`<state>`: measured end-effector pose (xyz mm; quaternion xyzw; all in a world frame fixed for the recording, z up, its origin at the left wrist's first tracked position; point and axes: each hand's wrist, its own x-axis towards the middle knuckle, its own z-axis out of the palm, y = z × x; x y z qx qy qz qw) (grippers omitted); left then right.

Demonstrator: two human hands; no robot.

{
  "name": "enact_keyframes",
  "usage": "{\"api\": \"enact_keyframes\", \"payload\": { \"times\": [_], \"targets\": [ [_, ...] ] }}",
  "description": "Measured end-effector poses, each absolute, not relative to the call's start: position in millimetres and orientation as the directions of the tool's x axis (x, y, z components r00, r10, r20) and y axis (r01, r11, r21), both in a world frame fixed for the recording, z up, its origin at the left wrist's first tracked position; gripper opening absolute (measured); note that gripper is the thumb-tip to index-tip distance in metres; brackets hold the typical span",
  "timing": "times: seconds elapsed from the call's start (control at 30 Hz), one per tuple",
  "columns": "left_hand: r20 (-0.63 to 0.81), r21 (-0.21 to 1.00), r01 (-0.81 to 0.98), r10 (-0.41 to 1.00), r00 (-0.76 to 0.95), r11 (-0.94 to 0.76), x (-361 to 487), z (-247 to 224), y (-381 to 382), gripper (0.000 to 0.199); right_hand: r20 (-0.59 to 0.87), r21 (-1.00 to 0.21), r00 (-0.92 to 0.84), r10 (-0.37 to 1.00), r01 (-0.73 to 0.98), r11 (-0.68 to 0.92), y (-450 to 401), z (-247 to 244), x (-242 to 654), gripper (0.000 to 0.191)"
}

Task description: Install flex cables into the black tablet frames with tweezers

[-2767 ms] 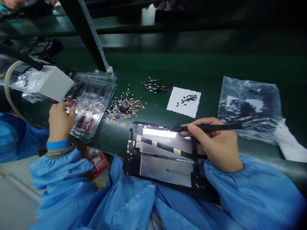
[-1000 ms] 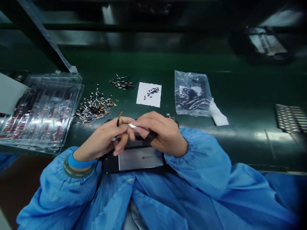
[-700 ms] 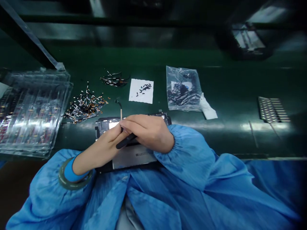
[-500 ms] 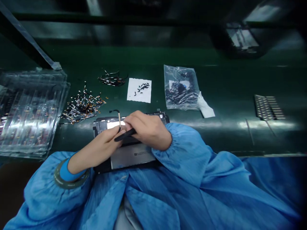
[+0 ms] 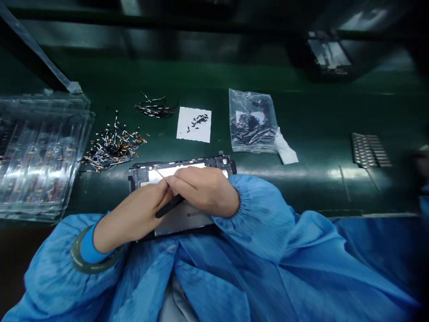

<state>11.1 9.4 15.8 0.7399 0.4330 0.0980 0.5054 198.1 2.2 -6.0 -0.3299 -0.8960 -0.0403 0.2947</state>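
A tablet-like device (image 5: 231, 163) with its inside exposed, a black frame and a silver panel (image 5: 181, 223), lies in front of my body. Over it my two hands meet, fingertips close together. My left hand (image 5: 142, 205) is closed in a pinch on a thin flex cable (image 5: 161, 175), whose pale strip points to the device's upper left edge. In my right hand (image 5: 203, 190), also closed, is a black stick-like tool (image 5: 169, 205) that slants down across the left fingers. The fingertips themselves are partly hidden.
Left of the device lies a heap of flex cables (image 5: 114, 145), with a smaller bunch (image 5: 156, 108) behind. Clear plastic trays (image 5: 43, 156) are stacked far left. White paper (image 5: 182, 129) bears small black pieces. Further right are a plastic bag (image 5: 253, 123) and metal cylinders (image 5: 370, 150).
The flex cable stood upright between my fingers with a bent dark end; now it slants toward the device's upper left. My right hand and the black tool have shifted slightly down.
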Motion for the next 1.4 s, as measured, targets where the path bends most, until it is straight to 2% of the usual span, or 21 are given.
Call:
{"api": "enact_keyframes", "payload": {
  "times": [0.07,0.1,0.17,0.23,0.3,0.4,0.47,0.53,0.6,0.63,0.7,0.8,0.87,0.93,1.0,1.1,1.17,1.23,1.3,1.4],
  "targets": [
    [-0.333,0.877,0.48,0.736,0.59,0.012,7.2,16.8,10.1,0.024,0.61,-0.22,-0.516,0.601,0.618,0.754,3.7,-3.8,202.2,0.024],
    [-0.366,0.9,0.418,0.729,0.579,0.12,5.3,17.6,10.4,0.029,0.648,-0.297,-0.417,0.637,0.632,0.716,4.1,-1.7,205.2,0.02],
    [-0.429,0.902,0.236,0.702,0.569,0.36,2.6,19.6,10.0,0.037,0.692,-0.443,-0.183,0.699,0.657,0.61,3.5,2.6,211.2,0.014],
    [-0.431,0.864,0.041,0.696,0.574,0.501,2.4,21.3,8.1,0.039,0.693,-0.502,-0.074,0.717,0.664,0.554,1.5,4.3,214.9,0.014],
    [-0.397,0.838,-0.084,0.707,0.585,0.54,4.8,21.9,5.1,0.038,0.692,-0.472,-0.146,0.707,0.649,0.596,-1.1,2.2,215.1,0.013],
    [-0.403,0.807,-0.161,0.728,0.554,0.569,10.0,20.4,0.8,0.034,0.672,-0.42,-0.323,0.666,0.575,0.702,-2.2,-3.1,212.1,0.013],
    [-0.413,0.814,-0.174,0.763,0.496,0.554,12.4,18.8,-1.3,0.032,0.659,-0.474,-0.316,0.682,0.53,0.703,0.5,-2.8,210.5,0.013],
    [-0.394,0.839,-0.168,0.79,0.469,0.518,14.2,18.0,-2.8,0.031,0.578,-0.65,-0.204,0.79,0.469,0.597,5.5,2.0,208.8,0.012],
    [-0.374,0.852,-0.138,0.772,0.513,0.505,16.2,18.2,-4.4,0.033,0.367,-0.854,-0.149,0.918,0.338,0.396,11.2,8.8,205.2,0.021],
    [-0.37,0.855,-0.117,0.752,0.545,0.505,17.4,18.4,-5.3,0.034,0.245,-0.921,-0.167,0.955,0.267,0.283,13.7,12.0,202.3,0.029],
    [-0.373,0.86,-0.06,0.705,0.604,0.506,19.5,18.3,-7.3,0.036,0.069,-0.981,-0.226,0.972,0.163,0.108,17.3,16.0,194.9,0.037],
    [-0.373,0.902,0.053,0.711,0.597,0.429,19.7,15.3,-10.0,0.04,-0.005,-0.996,-0.222,0.975,0.084,0.013,19.2,15.5,185.0,0.034],
    [-0.269,0.962,0.167,0.848,0.456,0.216,17.5,11.4,-10.3,0.037,0.049,-0.997,-0.162,0.986,0.052,0.058,18.4,12.3,182.4,0.028],
    [-0.005,0.934,0.352,0.979,0.203,-0.068,14.5,6.7,-9.4,0.028,0.169,-0.98,-0.081,0.982,0.091,0.176,16.1,8.6,182.7,0.022],
    [0.29,0.82,0.511,0.957,0.018,-0.258,12.3,2.6,-7.7,0.017,0.304,-0.932,-0.049,0.951,0.193,0.308,12.6,5.5,183.5,0.021],
    [0.535,0.671,0.613,0.844,-0.013,-0.416,12.7,-0.7,-5.4,0.005,0.407,-0.846,-0.093,0.909,0.336,0.414,6.8,2.4,181.8,0.03],
    [0.611,0.587,0.663,0.792,0.013,-0.464,14.5,-1.0,-4.3,0.008,0.462,-0.785,-0.115,0.879,0.407,0.466,4.0,1.2,178.9,0.028],
    [0.639,0.536,0.703,0.769,0.024,-0.468,16.2,-0.9,-3.6,0.011,0.544,-0.698,-0.131,0.829,0.478,0.534,2.3,0.2,175.9,0.018],
    [0.654,0.511,0.719,0.756,0.031,-0.471,17.1,-0.9,-3.3,0.013,0.613,-0.601,-0.164,0.773,0.538,0.591,1.3,-1.2,173.7,0.011],
    [0.656,0.518,0.717,0.754,0.016,-0.466,17.2,-1.9,-2.9,0.015,0.632,-0.502,-0.236,0.738,0.601,0.622,-0.1,-3.8,172.0,0.014]
  ]
}}
